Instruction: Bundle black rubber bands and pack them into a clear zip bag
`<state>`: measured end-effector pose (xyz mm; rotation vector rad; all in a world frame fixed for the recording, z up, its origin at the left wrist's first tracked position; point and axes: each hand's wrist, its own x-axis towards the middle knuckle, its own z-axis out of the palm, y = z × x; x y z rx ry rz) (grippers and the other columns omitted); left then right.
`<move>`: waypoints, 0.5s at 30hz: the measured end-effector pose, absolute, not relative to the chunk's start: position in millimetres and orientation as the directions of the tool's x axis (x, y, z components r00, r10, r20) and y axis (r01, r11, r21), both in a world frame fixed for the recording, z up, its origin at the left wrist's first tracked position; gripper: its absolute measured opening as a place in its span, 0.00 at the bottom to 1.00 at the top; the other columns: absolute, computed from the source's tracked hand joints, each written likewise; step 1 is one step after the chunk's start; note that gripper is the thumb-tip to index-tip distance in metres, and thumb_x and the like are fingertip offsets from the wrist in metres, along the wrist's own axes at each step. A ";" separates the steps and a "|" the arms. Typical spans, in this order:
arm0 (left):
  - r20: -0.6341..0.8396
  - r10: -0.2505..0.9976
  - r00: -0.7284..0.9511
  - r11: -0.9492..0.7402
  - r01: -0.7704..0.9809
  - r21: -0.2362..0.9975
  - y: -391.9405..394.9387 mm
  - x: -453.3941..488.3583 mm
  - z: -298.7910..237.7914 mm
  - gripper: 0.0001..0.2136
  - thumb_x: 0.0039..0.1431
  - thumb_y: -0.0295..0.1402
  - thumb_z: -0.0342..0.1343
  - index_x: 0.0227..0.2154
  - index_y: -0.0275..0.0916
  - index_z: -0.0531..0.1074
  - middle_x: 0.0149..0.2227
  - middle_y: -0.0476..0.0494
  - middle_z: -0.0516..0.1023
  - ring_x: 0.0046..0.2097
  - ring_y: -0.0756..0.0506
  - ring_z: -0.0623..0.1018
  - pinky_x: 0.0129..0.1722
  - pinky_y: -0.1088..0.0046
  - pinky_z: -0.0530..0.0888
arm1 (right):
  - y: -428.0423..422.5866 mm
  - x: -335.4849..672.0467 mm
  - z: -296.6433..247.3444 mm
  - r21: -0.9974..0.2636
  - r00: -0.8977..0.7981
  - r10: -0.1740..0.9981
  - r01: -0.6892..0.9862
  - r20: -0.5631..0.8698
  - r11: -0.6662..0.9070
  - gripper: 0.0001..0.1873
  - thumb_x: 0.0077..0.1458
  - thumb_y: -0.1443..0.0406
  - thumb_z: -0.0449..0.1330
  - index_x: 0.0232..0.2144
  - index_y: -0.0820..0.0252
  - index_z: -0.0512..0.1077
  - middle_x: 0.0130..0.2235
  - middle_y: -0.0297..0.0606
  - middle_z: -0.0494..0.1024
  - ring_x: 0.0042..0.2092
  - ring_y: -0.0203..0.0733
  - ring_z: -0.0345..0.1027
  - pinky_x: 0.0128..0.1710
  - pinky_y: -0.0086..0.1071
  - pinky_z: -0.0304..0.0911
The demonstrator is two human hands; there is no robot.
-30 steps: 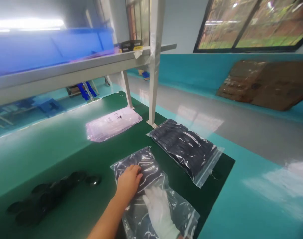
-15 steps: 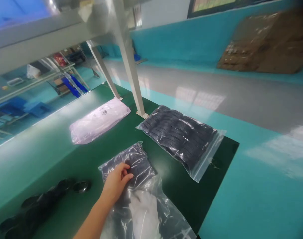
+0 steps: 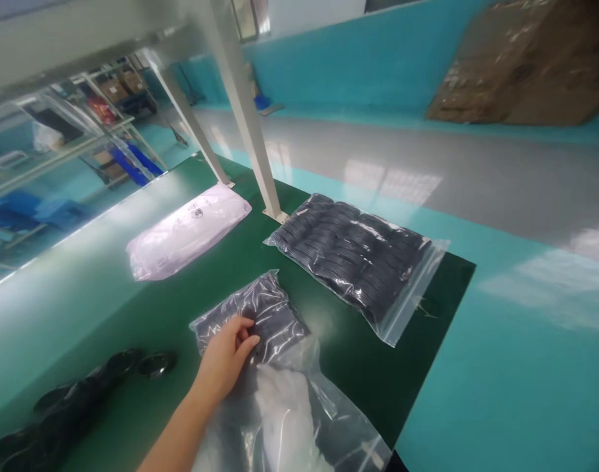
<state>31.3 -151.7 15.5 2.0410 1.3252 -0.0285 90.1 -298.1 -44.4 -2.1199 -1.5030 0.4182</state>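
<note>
At near edge of green worktop (image 3: 132,308): saw clear zip bag (image 3: 272,311) lying flat, dark ring-shaped parts bunched at its far end, near end slack and crumpled. Noted bare left hand (image 3: 225,357) on top of it, fingers (image 3: 238,326) curled, thumb and forefinger pinched shut on the film right over the dark parts. Saw white-gloved right hand (image 3: 287,419) through the plastic at the bag's near end, apparently inside it. Blurred by the film, so couldn't tell those fingers open or closed, or gripping anything.

Further back and right: spotted second zip bag (image 3: 348,252), fuller, same dark rings, flat on the worktop, clear zip end toward the right corner, well apart from the first. Behind and left: logged pink bag (image 3: 186,229), printed marks on top, also flat. Noted foot of white shelf leg (image 3: 245,124) planted between pink bag and second zip bag, just beside both.

Left of the bare forearm: saw loose row of black round discs (image 3: 83,400) on the worktop, overlapping, nearest one near the forearm but apart from it. Couldn't make out finer detail on them, too blurred. Beyond the worktop: saw teal and grey floor (image 3: 476,183), brown cardboard sheet (image 3: 525,59) leaning against teal wall.
</note>
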 end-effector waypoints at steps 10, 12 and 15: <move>-0.314 0.762 0.567 -0.364 0.776 0.515 -162.7 8.2 40.5 0.16 0.59 0.33 0.41 0.48 0.44 0.67 0.48 0.46 0.66 0.49 0.48 0.67 0.50 0.71 0.63 | -282.3 106.1 -47.7 -0.525 0.382 0.924 0.787 0.002 -0.324 0.15 0.59 0.59 0.49 0.42 0.64 0.67 0.39 0.40 0.70 0.38 0.36 0.65 0.41 0.37 0.60; -0.258 0.828 0.497 -0.312 0.792 0.525 -177.4 -9.1 46.3 0.16 0.60 0.36 0.41 0.47 0.44 0.67 0.50 0.46 0.65 0.51 0.48 0.66 0.51 0.71 0.62 | -275.2 109.4 -42.8 -0.510 0.408 0.913 0.781 -0.019 -0.360 0.13 0.60 0.61 0.48 0.40 0.62 0.68 0.35 0.38 0.72 0.35 0.36 0.65 0.38 0.34 0.59; -0.269 0.920 0.284 -0.107 0.845 0.524 -213.0 -38.6 50.8 0.16 0.60 0.41 0.40 0.43 0.44 0.68 0.45 0.46 0.68 0.48 0.47 0.69 0.47 0.70 0.65 | -264.3 112.7 -32.0 -0.481 0.448 0.892 0.771 -0.056 -0.417 0.12 0.59 0.62 0.48 0.36 0.59 0.69 0.29 0.36 0.71 0.30 0.35 0.65 0.32 0.30 0.56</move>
